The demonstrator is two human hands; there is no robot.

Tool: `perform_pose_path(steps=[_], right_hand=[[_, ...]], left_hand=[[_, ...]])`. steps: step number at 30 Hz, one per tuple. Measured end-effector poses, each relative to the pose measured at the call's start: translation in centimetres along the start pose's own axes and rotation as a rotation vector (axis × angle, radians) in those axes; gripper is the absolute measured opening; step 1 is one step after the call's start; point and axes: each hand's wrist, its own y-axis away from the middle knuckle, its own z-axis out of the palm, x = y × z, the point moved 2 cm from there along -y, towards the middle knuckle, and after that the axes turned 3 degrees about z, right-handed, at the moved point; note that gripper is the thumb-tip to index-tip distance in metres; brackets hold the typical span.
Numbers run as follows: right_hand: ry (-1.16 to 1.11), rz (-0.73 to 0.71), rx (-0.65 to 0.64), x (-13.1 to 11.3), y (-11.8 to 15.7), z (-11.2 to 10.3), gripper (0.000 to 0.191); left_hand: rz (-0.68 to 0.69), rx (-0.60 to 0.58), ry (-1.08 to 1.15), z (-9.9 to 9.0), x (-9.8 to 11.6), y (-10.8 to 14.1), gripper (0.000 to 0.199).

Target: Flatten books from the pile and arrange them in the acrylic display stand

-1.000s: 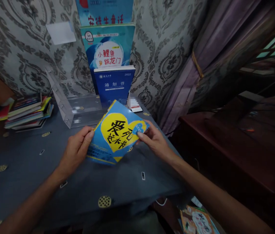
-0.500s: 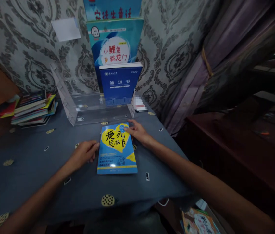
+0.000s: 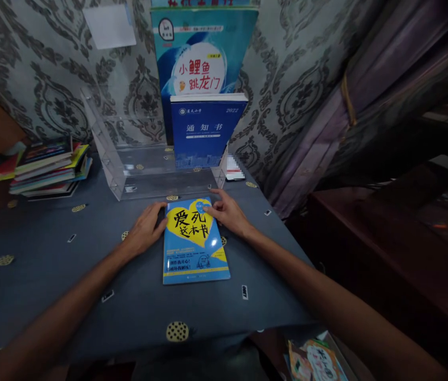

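A blue book [image 3: 194,264] with a yellow heart on its cover lies flat on the cloth-covered table. My right hand [image 3: 229,214] is at its upper right corner, thumb on the cover and index finger stretched past the edge; the other fingers are partly hidden at the book's side. Along the upper left edge rests my left hand [image 3: 146,230], fingers extended and thumb apart from them, the tips at the book's border. Just behind the book stands a clear acrylic rack [image 3: 112,172]. It holds a dark blue booklet [image 3: 206,127] in front of a teal picture book [image 3: 203,42].
On the left of the table is a stack of books [image 3: 51,169]. A white card [image 3: 109,26] hangs on the patterned wall covering. Right of the rack lies a small partly blurred item [image 3: 235,168]. Beyond the table's right edge are a purple curtain [image 3: 307,153] and dark red furniture [image 3: 386,248]. More books [image 3: 317,362] sit below.
My left hand has moved up and uncurled against the book's upper left edge. My right hand stays at the upper right corner. The camera view has shifted slightly.
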Motion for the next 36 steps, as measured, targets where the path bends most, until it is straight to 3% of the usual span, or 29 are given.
perform_pose_path(steps=[4,10,12,16,19,22,27,32,36], right_hand=[[0.071,-0.036,-0.014,-0.4,-0.1,-0.4,0.060],[0.669,-0.049,0.105,-3.0,1.0,-0.2,0.038],[0.721,-0.150,0.046,-4.3,1.6,1.4,0.027],[0.639,-0.498,-0.331,-6.1,2.3,6.6,0.027],[0.686,-0.549,-0.368,-6.1,1.5,9.2,0.029],[0.718,-0.519,-0.348,-5.5,0.6,10.0,0.030],[0.673,-0.432,-0.304,-4.7,0.2,8.1,0.034],[0.603,-0.342,-0.267,-3.3,0.6,4.2,0.040],[0.472,-0.304,-0.167,-1.5,0.8,1.0,0.040]], left_hand=[[-0.011,-0.025,0.028,-0.2,-0.2,-0.2,0.043],[-0.066,0.004,0.173,0.0,-1.3,-0.7,0.047],[-0.090,0.026,0.239,0.0,-1.9,-0.7,0.049],[-0.106,0.068,0.372,0.3,-3.0,-0.7,0.053],[-0.109,0.094,0.435,0.5,-3.5,-0.7,0.057],[-0.098,0.123,0.433,0.6,-3.6,-0.7,0.059],[-0.094,0.113,0.371,0.5,-3.2,-0.7,0.059],[-0.112,0.094,0.313,0.2,-2.8,-0.6,0.055],[-0.106,0.089,0.274,0.1,-2.5,-0.6,0.052]])
